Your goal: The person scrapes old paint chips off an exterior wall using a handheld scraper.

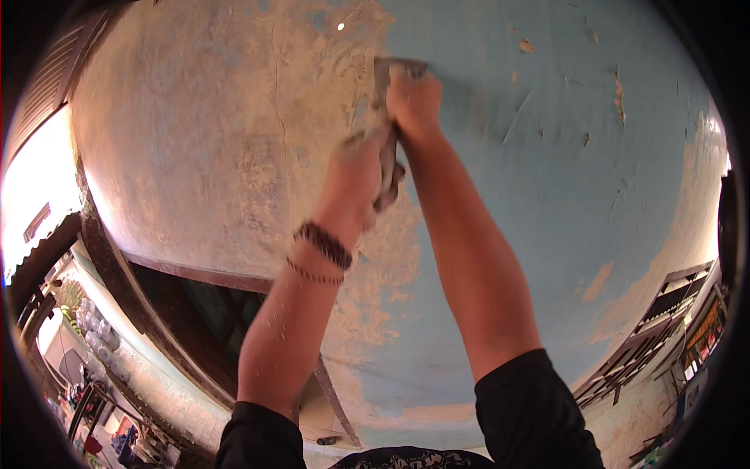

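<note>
Both my arms are raised to a wall (484, 195) with blue paint that is cracked and flaking. On its left part the paint is gone and bare tan plaster (211, 117) shows. A scraper with a broad dark blade (382, 76) lies against the wall at the border of the paint. My right hand (416, 102) is closed on the blade end, fingers bent over it. Lower down, my left hand (355, 176) wraps round the dark handle (387, 168); motion smears it a little. Dark bracelets (324, 246) circle my left wrist. The blade's lower part is partly hidden by my hands.
A dark opening with a wooden frame (203, 270) lies below left. Clear plastic bottles (98, 336) and a metal rack (94, 406) stand at the far left. Slatted wooden shutters (648, 328) are at the lower right.
</note>
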The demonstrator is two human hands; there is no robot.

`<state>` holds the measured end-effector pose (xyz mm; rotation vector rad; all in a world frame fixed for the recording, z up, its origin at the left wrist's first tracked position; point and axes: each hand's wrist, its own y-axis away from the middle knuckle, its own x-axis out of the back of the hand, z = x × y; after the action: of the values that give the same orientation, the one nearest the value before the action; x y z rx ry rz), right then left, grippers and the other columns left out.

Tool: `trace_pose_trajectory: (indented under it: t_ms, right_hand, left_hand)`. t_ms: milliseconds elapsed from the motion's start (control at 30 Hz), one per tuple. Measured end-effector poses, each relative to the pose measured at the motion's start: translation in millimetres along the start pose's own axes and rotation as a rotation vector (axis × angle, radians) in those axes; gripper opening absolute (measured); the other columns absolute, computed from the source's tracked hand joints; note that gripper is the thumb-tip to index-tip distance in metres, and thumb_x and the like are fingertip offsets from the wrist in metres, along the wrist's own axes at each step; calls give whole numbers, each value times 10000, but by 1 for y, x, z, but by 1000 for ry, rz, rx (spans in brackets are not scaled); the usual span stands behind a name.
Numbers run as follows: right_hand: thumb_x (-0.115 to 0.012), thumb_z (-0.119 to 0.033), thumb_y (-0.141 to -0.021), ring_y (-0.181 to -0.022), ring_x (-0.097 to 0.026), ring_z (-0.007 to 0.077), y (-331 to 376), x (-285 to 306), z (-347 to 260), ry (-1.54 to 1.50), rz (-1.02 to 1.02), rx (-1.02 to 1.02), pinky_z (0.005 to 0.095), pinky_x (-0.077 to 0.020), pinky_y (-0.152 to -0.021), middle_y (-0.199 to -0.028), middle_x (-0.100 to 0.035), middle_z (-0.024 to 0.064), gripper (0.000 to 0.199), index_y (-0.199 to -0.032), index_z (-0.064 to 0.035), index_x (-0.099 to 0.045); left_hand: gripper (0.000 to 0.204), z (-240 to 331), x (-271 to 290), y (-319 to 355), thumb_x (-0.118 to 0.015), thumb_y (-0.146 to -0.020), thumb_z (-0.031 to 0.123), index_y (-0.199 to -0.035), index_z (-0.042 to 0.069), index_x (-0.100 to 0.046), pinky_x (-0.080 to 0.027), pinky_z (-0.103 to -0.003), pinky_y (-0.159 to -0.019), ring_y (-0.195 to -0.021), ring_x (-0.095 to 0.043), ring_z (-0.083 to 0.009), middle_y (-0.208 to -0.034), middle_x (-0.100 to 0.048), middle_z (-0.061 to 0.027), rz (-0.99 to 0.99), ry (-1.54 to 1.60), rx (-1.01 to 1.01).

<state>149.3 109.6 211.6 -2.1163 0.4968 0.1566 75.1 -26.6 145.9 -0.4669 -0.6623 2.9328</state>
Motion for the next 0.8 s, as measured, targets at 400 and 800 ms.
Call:
trace_pose_trajectory:
  t_ms: [400,800]
  right_hand:
    - [-614,-233,-884,-714,-581,317,117,38,46,-15,-38,-92,414,-453,-679,-753,-583,199,299,-855,53,-532]
    - [-581,-229,-900,-713,-617,321,113,38,4,-193,-154,-408,421,-474,-627,-765,-593,192,301,-837,54,-502]
  left_hand:
    - [253,-91,24,62,-497,-989,318,-910,79,-529,-246,-201,-302,-418,-420,-63,-598,-471,-3,105,93,60]
    - [234,-81,25,58,-495,-987,305,-963,77,-542,-261,-198,-300,-482,-476,-70,-705,-507,-10,127,142,82]
